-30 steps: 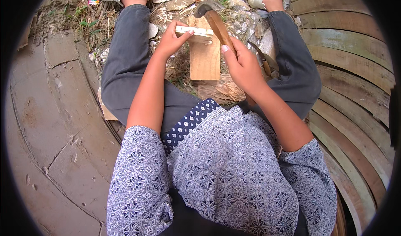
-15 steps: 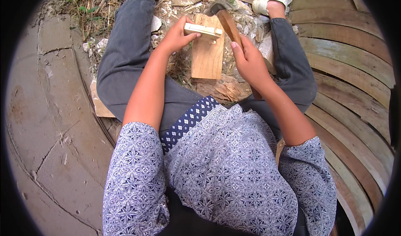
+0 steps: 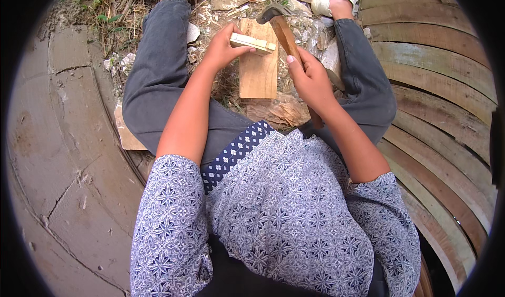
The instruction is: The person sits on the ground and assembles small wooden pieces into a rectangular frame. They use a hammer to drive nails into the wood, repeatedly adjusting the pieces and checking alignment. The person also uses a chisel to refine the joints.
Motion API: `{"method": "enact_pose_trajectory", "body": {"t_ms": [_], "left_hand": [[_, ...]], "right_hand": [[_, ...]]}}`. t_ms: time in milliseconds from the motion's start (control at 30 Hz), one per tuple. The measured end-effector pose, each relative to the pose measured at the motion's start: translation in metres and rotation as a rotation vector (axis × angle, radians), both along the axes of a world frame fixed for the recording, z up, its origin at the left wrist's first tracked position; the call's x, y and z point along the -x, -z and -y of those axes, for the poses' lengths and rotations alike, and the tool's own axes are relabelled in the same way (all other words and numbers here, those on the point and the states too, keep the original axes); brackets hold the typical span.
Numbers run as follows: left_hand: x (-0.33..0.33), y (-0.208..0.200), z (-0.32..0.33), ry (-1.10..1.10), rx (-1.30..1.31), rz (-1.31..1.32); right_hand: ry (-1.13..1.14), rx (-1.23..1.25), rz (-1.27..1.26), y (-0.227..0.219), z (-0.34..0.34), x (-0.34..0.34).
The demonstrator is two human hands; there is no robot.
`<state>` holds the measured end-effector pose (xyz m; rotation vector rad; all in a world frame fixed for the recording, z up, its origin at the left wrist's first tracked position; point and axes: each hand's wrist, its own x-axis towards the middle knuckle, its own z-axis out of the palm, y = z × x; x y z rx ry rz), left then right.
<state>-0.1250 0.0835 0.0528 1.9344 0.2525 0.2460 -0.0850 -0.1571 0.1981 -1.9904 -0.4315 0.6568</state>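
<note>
My left hand (image 3: 223, 48) is closed round one end of a small pale wooden block (image 3: 256, 44), thumb along its near side. The block sits over a larger flat wooden board (image 3: 258, 78) between my legs; whether the two touch, I cannot tell. In my right hand (image 3: 311, 81) is a hammer (image 3: 284, 34), gripped by its brown wooden handle. Its dark metal head is raised just beyond the block's free end. Below my fist the handle's lower end shows near my thigh.
Wood chips, stones and clear plastic litter (image 3: 315, 39) lie on the ground around the board. Curved-looking wooden planks (image 3: 431, 81) line the right side. A cracked grey slab (image 3: 68, 139) covers the left. A rough brown wood chunk (image 3: 279, 111) lies nearer me.
The whole view has shifted slightly. The hammer is still held up beside the block, its head a little lower and further left. Both grips look the same.
</note>
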Motion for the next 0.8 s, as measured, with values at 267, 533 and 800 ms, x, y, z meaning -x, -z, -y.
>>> {"method": "enact_pose_trajectory", "body": {"t_ms": [267, 533, 800], "left_hand": [[0.002, -0.005, -0.003, 0.08, -0.037, 0.045], [0.011, -0.015, -0.007, 0.212, -0.144, 0.013], [0.013, -0.025, -0.006, 0.206, -0.176, -0.018]], "right_hand": [[-0.046, 0.154, -0.016, -0.024, 0.001, -0.014], [-0.221, 0.328, -0.036, -0.008, 0.024, -0.011], [0.068, 0.003, -0.241, -0.028, 0.031, 0.0]]}}
